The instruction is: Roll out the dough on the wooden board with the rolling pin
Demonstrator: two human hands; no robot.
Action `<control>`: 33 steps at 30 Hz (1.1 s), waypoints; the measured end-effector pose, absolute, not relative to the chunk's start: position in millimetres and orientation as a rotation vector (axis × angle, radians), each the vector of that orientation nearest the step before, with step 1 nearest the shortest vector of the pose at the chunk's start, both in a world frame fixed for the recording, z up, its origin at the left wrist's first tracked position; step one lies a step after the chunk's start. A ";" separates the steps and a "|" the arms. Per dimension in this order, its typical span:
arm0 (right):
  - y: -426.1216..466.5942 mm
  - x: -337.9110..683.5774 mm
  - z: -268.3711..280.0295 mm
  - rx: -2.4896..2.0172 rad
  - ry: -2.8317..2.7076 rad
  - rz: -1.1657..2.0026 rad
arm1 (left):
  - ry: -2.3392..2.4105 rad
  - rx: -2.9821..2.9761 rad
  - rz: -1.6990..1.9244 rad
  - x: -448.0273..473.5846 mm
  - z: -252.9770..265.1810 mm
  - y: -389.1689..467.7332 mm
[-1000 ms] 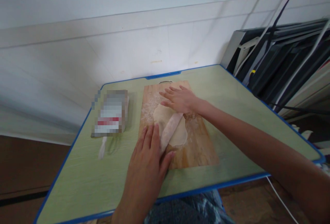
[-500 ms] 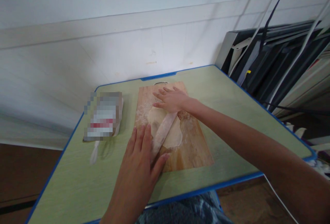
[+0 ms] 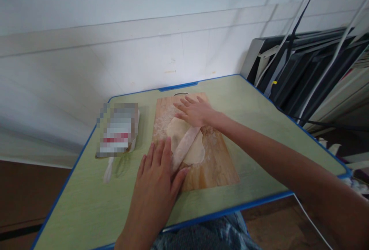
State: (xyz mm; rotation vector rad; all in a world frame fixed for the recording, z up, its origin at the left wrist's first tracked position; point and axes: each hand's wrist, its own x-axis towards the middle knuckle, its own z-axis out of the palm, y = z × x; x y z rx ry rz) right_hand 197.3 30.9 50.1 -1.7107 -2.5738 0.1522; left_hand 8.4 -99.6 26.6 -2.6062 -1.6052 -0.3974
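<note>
A floury rolling pin (image 3: 185, 146) lies slantwise across a flattened sheet of dough (image 3: 197, 152). Under the dough is a wooden cutting board (image 3: 213, 171) dusted with flour. My left hand (image 3: 157, 177) rests over the near end of the pin, fingers stretched out flat and thumb apart on the other side. At the far end, my right hand (image 3: 196, 111) lies flat with its fingers spread, its palm over the pin. Both palms hide the pin's ends. Neither hand's fingers are wrapped round it.
A blurred-out package (image 3: 117, 134) lies left of the board, with a whitish strip (image 3: 108, 170) sticking out below it. The green table (image 3: 86, 204) has a blue edge. A white wall (image 3: 144, 62) stands behind, and dark flat panels (image 3: 305, 69) lean at the right.
The view has shifted slightly. Both hands stay over the pin's ends, and the pin and dough lie almost as before.
</note>
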 end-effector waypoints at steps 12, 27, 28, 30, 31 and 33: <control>0.8 214.8 43.5 -1.748 -2.517 0.024 | -1.555 -2.516 -0.333 12.3 34.6 -98.8; 0.5 213.0 43.1 -1.779 -2.498 -0.025 | -1.605 -2.493 -0.380 14.3 34.5 -99.0; 5.8 209.1 44.9 -1.772 -2.496 -0.009 | -1.613 -2.508 -0.376 13.6 33.1 -98.7; 17.4 200.6 49.0 -1.733 -2.509 0.021 | -1.625 -2.555 -0.386 12.0 29.7 -98.9; 21.6 197.6 50.4 -1.712 -2.519 0.029 | -1.625 -2.578 -0.397 11.2 28.1 -99.3; 22.6 196.4 50.5 -1.685 -2.537 0.030 | -1.627 -2.589 -0.416 9.5 26.3 -99.5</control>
